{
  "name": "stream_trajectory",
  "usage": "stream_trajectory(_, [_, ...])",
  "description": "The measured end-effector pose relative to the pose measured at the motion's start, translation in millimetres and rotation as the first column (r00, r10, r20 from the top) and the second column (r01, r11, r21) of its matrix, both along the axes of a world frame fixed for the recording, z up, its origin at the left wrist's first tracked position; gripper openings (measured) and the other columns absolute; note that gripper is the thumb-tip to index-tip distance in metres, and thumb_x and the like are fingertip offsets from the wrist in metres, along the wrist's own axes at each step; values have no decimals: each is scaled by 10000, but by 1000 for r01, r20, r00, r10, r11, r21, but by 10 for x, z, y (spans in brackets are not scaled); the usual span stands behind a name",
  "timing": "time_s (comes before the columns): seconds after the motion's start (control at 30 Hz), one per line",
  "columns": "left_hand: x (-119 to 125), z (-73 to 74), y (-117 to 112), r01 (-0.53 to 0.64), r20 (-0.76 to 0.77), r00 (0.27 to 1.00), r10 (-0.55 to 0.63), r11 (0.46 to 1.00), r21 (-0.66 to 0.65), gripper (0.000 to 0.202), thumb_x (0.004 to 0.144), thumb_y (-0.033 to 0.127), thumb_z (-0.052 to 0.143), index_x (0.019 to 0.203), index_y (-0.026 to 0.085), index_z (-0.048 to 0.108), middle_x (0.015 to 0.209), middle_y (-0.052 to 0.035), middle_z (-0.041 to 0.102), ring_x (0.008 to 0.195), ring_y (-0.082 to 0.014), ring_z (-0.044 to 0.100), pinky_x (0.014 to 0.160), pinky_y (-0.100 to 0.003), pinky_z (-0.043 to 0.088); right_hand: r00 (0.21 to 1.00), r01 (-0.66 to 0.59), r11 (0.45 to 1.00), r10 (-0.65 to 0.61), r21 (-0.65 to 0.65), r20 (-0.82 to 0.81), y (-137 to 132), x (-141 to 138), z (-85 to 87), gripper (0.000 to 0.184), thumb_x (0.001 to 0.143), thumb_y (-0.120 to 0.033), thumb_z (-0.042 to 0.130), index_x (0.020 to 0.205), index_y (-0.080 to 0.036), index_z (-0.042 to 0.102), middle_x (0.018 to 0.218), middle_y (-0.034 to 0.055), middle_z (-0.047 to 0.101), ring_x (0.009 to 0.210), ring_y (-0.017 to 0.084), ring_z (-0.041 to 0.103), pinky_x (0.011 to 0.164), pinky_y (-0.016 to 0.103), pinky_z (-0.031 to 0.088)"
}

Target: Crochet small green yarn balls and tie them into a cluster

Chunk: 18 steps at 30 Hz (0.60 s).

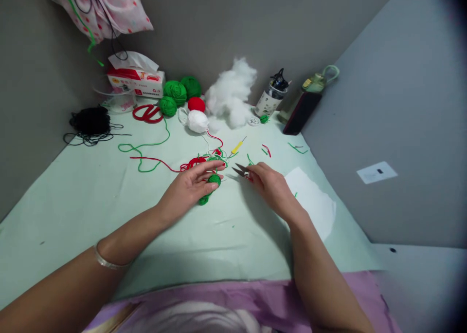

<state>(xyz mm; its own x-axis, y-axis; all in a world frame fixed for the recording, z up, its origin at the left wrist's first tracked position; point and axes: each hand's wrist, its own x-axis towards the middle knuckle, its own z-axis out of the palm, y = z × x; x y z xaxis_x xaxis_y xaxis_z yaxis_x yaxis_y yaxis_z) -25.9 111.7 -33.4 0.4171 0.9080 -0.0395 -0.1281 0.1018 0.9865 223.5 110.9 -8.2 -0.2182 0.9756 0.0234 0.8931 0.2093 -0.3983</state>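
Observation:
Pinched between the fingers and thumb of my left hand (191,184) is a small green crocheted piece (214,179), with more green below the thumb. A thin line sticks out to its right, too fine to name. My right hand (268,182) is closed on small scissors (241,170); their blades are parted and point left toward the green piece, apart from it. Just beyond my left fingers lies a tangle of red yarn (197,162) with green and white strands. A yellow-handled crochet hook (238,145) rests behind the scissors.
At the back stand green yarn balls (175,92), a white yarn ball (197,121), white stuffing (233,92), a tissue box (136,82), red-handled scissors (148,113) and a pen cup (270,99). Black yarn (90,122) lies left. White paper (314,204) and yarn scraps (297,148) lie right.

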Motion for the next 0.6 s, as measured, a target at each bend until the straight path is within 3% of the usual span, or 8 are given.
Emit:
stream_trajectory(0.1, [19,-14,-3,-17,-7,1000,17,999,33,501,864,281,737,1355,280,640,1470,-89,609,1263,-268,622,1026,-390,505,942,-18,996,-12,-87,-336,-24,34,63,307,1041,-288,391,1105,-176,670,773,18,592,657,148,520,640,278,389])
stream_trajectory(0.2, [38,-18,-14,-17,-49,999,19,999,41,506,856,260,730,1353,283,638,1455,-74,623,1262,-259,618,1037,-394,499,873,-182,964,66,-196,-483,-68,-22,116,366,1043,-437,433,1136,-186,682,796,14,599,670,137,507,626,263,388])
stream_trajectory(0.3, [46,-21,-37,-2,-91,996,6,999,48,513,856,248,716,1361,278,634,1440,-67,635,1265,-262,610,1080,-425,470,875,-266,937,135,-227,-465,-95,-128,113,405,1005,-520,508,1115,-181,701,847,29,640,723,147,525,653,265,391])
stream_trajectory(0.47, [48,-25,-67,45,-124,992,-31,993,111,524,870,212,676,1385,285,620,1479,-55,604,1280,-259,603,1126,-445,436,886,-277,933,156,-230,-436,-90,-219,49,409,1003,-522,512,1048,-171,717,869,33,658,736,147,519,672,269,382])
stream_trajectory(0.6, [55,-17,-72,62,-164,986,-40,989,133,530,866,186,657,1384,295,623,1480,-46,606,1261,-250,619,1112,-432,452,882,-282,931,155,-234,-445,-87,-220,73,394,1012,-491,500,946,-164,708,734,-14,538,660,118,422,640,259,340])
